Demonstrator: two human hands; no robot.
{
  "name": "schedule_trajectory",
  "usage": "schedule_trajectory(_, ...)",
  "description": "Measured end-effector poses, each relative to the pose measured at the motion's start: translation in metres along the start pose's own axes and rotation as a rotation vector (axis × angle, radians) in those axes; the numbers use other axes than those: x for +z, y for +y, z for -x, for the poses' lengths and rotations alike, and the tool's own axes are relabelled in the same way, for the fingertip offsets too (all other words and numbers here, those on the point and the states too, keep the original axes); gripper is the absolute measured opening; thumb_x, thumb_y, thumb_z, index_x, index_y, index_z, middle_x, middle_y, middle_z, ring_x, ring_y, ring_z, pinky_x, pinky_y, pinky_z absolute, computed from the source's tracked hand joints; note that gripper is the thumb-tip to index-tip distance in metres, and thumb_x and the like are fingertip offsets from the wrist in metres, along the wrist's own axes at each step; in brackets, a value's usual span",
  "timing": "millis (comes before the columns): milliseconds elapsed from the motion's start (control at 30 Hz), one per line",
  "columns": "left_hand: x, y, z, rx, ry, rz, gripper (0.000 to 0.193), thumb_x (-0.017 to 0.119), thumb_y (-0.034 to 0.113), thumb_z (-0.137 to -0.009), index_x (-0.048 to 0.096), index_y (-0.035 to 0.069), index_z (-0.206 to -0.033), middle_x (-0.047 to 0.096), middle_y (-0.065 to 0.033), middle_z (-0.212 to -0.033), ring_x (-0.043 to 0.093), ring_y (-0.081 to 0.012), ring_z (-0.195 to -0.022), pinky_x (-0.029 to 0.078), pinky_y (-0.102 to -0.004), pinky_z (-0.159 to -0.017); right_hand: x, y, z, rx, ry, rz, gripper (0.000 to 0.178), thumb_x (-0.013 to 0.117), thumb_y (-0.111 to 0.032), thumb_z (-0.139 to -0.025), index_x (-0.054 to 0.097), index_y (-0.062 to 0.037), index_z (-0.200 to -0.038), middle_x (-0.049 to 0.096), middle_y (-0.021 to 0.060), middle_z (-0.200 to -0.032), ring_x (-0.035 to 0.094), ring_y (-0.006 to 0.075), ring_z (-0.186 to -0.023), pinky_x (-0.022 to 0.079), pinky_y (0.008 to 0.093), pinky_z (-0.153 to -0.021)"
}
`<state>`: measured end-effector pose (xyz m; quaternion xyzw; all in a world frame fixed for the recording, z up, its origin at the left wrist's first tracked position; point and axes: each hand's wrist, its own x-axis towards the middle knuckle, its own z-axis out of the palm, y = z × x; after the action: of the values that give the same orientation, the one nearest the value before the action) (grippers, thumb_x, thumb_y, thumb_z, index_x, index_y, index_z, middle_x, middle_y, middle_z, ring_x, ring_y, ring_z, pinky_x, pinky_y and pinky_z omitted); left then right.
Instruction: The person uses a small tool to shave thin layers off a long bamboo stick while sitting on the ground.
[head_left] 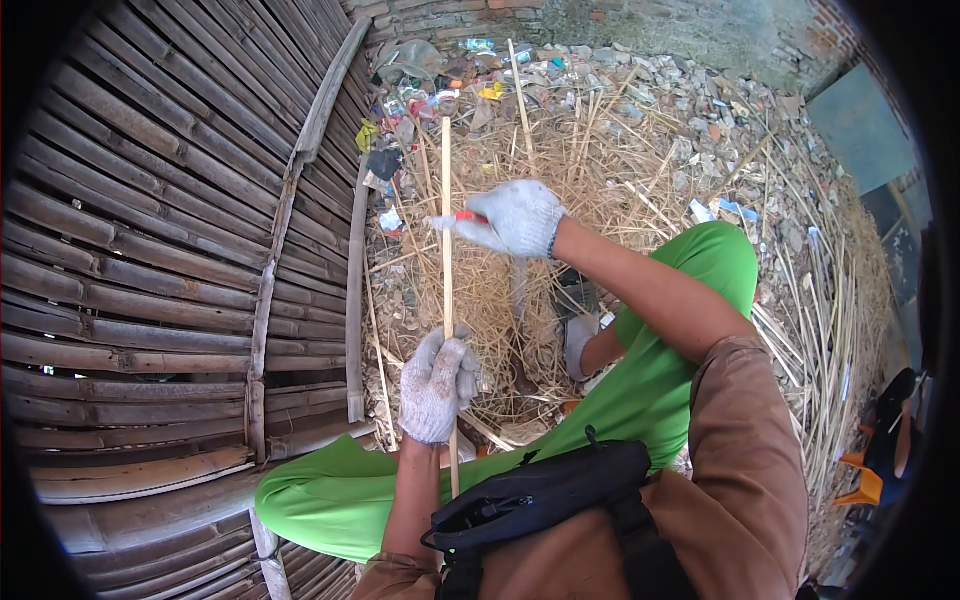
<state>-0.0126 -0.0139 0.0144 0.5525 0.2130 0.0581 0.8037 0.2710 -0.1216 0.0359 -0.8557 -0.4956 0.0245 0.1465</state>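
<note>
A long, pale bamboo stick [447,170] stands nearly straight up and down in front of me. My left hand [428,388], in a whitish knit glove, is wrapped round its lower part, and the stick's near end runs down toward the black bag at my waist. Higher up, my right hand [520,218], gloved the same way, is closed round a small tool with a red part [468,216]. Its fingertips and this tool are at the stick's side; the tool's working edge cannot be made out.
Straw-like bamboo shavings [540,250] cover the ground between my green-trousered legs. Rubble and litter [420,100] lie farther off, before a brick wall [640,30]. A slatted bamboo wall [180,250] rises at the left. Long thin strips [810,340] lie at the right, near an orange object [860,480].
</note>
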Motion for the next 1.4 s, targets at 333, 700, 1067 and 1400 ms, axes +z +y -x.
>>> schedule_trajectory(333, 0.011, -0.001, -0.001, -0.026, 0.009, 0.009, 0.035, 0.059, 0.021, -0.114, 0.057, -0.003, -0.140, 0.064, -0.0022, -0.082, 0.051, -0.0051, -0.051, 0.039, -0.0201, -0.041, -0.016, 0.044, -0.023, 0.282, 0.229, -0.060, 0.063, 0.044, -0.068, -0.108, 0.075, -0.0129, -0.110, 0.079, 0.0217, -0.099, 0.077, 0.0437, -0.093, 0.061, 0.0562, -0.083)
schedule_trajectory(700, -0.012, 0.009, -0.008, -0.032, 0.094, 0.144, 0.031, 0.058, 0.021, -0.113, 0.061, -0.004, -0.132, 0.061, -0.0041, -0.073, 0.050, -0.0112, -0.046, 0.040, -0.0271, -0.041, 0.033, -0.053, 0.036, -0.168, 0.041, -0.203, 0.048, 0.057, -0.057, -0.107, 0.070, -0.0123, -0.095, 0.075, 0.0181, -0.080, 0.074, 0.0420, -0.075, 0.059, 0.0563, -0.069)
schedule_trajectory(1067, -0.005, 0.008, -0.004, -0.055, 0.073, 0.087, 0.029, 0.057, 0.022, -0.114, 0.062, -0.002, -0.130, 0.061, -0.0025, -0.074, 0.050, -0.0091, -0.046, 0.038, -0.0252, -0.039, 0.012, -0.035, 0.017, -0.154, 0.133, -0.067, 0.054, 0.057, -0.062, -0.105, 0.070, -0.0149, -0.083, 0.073, 0.0143, -0.074, 0.075, 0.0377, -0.068, 0.060, 0.0539, -0.063)
schedule_trajectory(1400, -0.001, 0.007, 0.000, -0.016, 0.043, 0.032, 0.032, 0.057, 0.022, -0.115, 0.062, -0.005, -0.129, 0.058, -0.0021, -0.072, 0.049, -0.0092, -0.044, 0.039, -0.0246, -0.038, 0.005, -0.033, 0.016, -0.143, 0.081, -0.067, 0.055, 0.056, -0.064, -0.105, 0.072, -0.0149, -0.083, 0.073, 0.0177, -0.074, 0.075, 0.0405, -0.071, 0.059, 0.0558, -0.064)
